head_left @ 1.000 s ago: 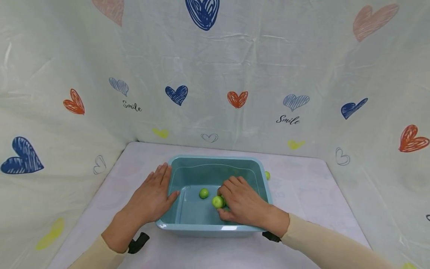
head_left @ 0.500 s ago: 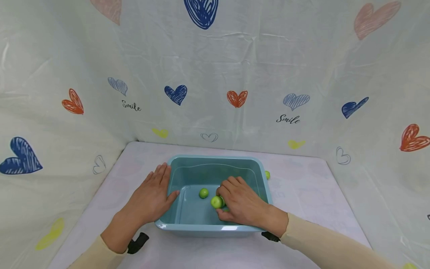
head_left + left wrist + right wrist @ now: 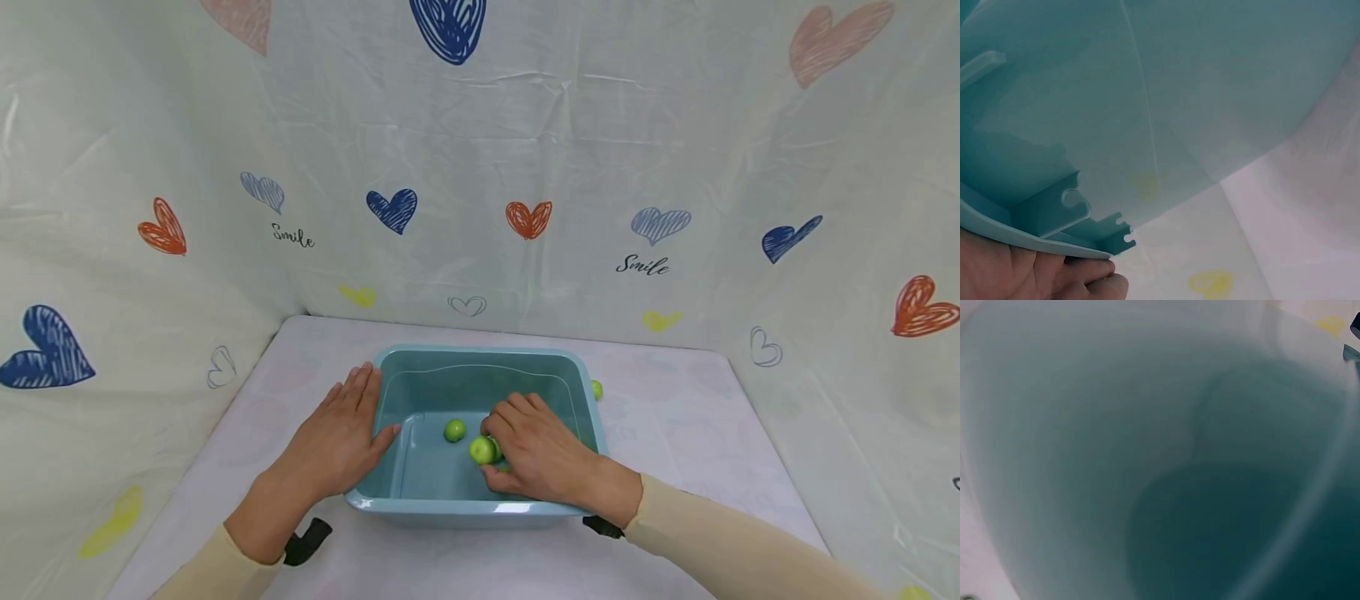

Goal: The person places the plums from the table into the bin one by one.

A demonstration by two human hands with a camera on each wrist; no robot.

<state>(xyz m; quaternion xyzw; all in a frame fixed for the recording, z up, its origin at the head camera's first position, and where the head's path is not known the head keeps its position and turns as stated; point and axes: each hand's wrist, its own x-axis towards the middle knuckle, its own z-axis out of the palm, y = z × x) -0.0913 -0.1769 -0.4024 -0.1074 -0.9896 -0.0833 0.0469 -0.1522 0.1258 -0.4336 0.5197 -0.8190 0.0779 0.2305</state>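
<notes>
A light blue plastic basin point(image 3: 450, 507) stands on the table, with a small round green fruit point(image 3: 454, 431) lying on its floor. My right hand point(image 3: 543, 450) reaches over the near right rim into the basin. Its fingers and thumb curl round several green fruits point(image 3: 482, 451), one showing plainly at the fingertips and the rest mostly hidden by the hand. My left hand point(image 3: 337, 442) lies with straight fingers along the left rim, thumb over the inner side. In the left wrist view its fingers point(image 3: 1016, 269) touch the underside of the rim point(image 3: 997, 234).
Another green fruit point(image 3: 597, 390) lies outside the basin, partly hidden behind its right wall. The pale tablecloth point(image 3: 675, 417) reaches a heart-printed curtain point(image 3: 465, 150) at the back and sides. The right wrist view is filled mostly by the blurred basin wall point(image 3: 1085, 456).
My right hand has shifted very slightly left with the green fruits in its fingers. The left hand and the basin stay in place.
</notes>
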